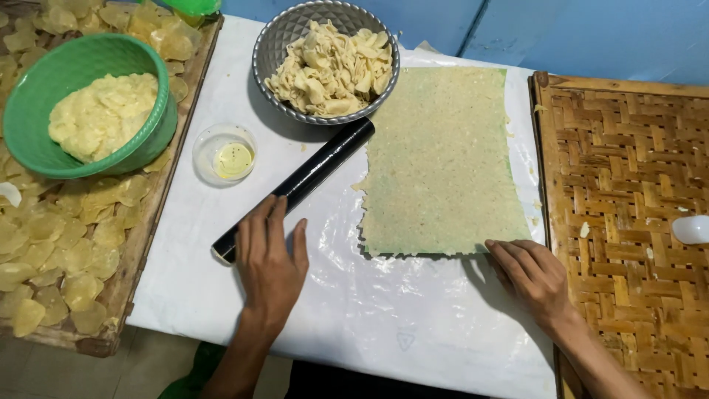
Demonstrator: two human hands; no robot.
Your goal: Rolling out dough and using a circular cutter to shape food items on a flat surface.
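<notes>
1. Resting flat, fingers extended, the left hand (267, 262) is touching the black rolling pin (295, 188) at centre frame, gripping nothing.
2. Lying open, the right hand (533, 277) is pressing its fingertips at the thin dough sheet (442, 162)'s lower right corner.
3. Sitting above are a metal bowl (284, 29) of dough strips, a green bowl (44, 81) upper left, and a small oil cup (224, 154).

No packages, labels, signs or screens are present. The only mark of that kind is a small, faint triangular emblem (405, 340) pressed into the clear plastic sheet (354, 295) covering the table, located near the table's front edge, midway between its left and right sides. Its content is not legible.
</notes>
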